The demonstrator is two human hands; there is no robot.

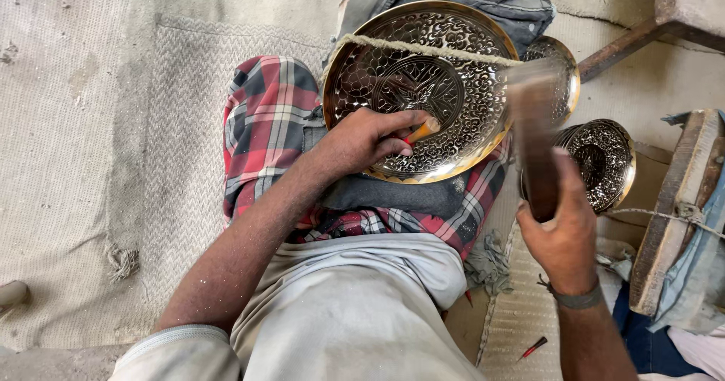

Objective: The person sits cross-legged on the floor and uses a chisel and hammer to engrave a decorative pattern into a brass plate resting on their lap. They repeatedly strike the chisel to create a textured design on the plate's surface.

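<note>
Engraving an ornate brass plate on the lap

The left hand rests on the plate's rim, fingers pinched around a small chisel. The right hand, raised beside the plate, grips a blurred wooden mallet.

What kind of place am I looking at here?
Probably a metal engraver's floor workshop: an ornate brass plate rests on the lap, the left hand holds a chisel, the right hand a hammer, and more engraved bowls lie nearby.

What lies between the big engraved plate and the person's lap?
In the head view, a dark cushion lies under the plate, on the checked cloth.
</note>
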